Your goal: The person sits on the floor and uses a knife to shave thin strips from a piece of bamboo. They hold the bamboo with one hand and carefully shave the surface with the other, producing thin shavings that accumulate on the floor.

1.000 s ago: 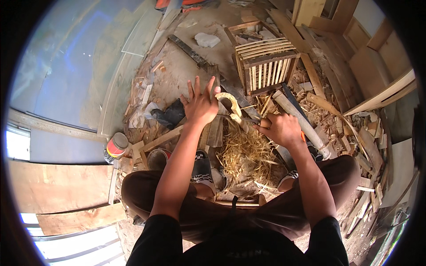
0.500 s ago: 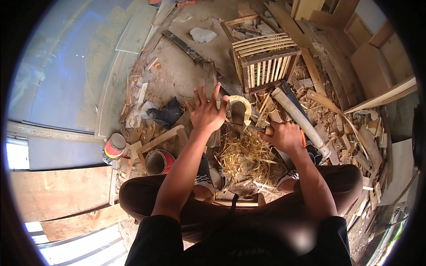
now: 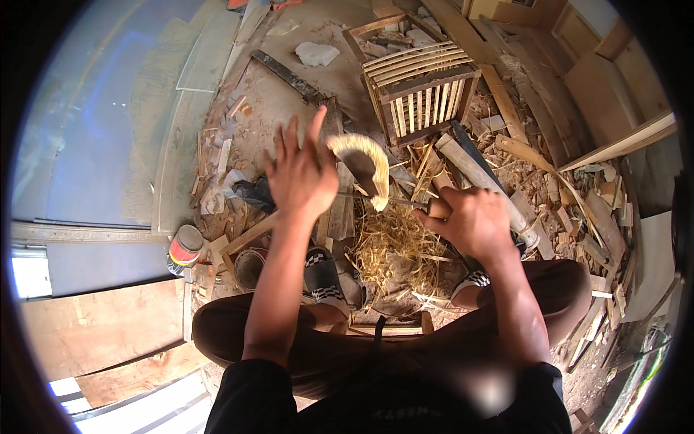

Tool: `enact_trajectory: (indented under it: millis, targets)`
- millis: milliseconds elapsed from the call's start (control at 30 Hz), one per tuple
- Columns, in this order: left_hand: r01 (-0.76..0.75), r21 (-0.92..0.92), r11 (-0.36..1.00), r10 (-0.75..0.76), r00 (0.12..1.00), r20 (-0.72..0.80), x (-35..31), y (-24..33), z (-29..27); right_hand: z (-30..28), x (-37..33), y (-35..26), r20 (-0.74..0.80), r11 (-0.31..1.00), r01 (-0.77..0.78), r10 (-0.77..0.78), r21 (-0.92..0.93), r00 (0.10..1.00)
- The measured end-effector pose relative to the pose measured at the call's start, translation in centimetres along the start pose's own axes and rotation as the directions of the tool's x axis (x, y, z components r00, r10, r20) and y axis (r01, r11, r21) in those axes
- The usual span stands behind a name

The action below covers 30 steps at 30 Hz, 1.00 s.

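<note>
My left hand (image 3: 300, 170) is raised palm down with its fingers spread, above the scrap-covered ground. Against its thumb side lies a curved, pale yellow strip (image 3: 372, 159), bent in an arc; whether the thumb grips it is hidden. My right hand (image 3: 473, 220) is closed around the wooden handle (image 3: 439, 208) of a thin-bladed tool. Its narrow blade (image 3: 405, 202) points left, passing by the strip's lower end toward my left hand. Below both hands is a heap of straw-like shavings (image 3: 394, 249), between my feet.
A slatted wooden frame (image 3: 423, 90) stands ahead, with a pale pole (image 3: 470, 170) to its right. Wood scraps and boards lie along the right. On the left are a painted can (image 3: 186, 242) and a second can (image 3: 249, 267). A dark plank (image 3: 289, 76) lies farther off.
My left hand has moved left and slightly up, and the curved strip has shifted left with it. My right hand stays on the tool's handle, nearly in place. The view has tilted slightly.
</note>
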<state>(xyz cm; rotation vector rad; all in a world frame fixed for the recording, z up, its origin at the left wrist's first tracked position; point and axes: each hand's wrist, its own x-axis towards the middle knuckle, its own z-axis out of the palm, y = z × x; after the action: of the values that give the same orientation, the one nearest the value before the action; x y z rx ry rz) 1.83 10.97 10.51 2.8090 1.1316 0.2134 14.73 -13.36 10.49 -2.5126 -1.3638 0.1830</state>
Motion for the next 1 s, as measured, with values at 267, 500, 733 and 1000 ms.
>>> enact_trajectory:
  millis: [267, 500, 733, 1000]
  targets:
    - [0.056, -0.014, 0.998, -0.053, 0.986, 0.156, -1.1, -2.5, 11.6, 8.5, 0.8, 2.7, 0.193, 0.998, -0.047, 0.056, -0.052, 0.980]
    - [0.047, -0.019, 0.999, -0.043, 0.985, 0.168, -0.3, -2.3, 9.8, 6.2, 0.6, 1.9, 0.142, 0.997, -0.029, 0.039, -0.077, 0.989]
    - [-0.024, -0.035, 0.999, 0.026, 0.999, 0.040, 0.0, -1.3, 2.1, 0.4, -0.5, -0.4, -0.082, 1.000, 0.021, -0.020, 0.002, 0.996]
    - [0.135, -0.133, 0.982, -0.085, 0.942, 0.325, -1.4, -4.9, 18.9, 13.0, -1.2, 2.9, 0.194, 0.996, 0.047, -0.032, -0.073, 0.980]
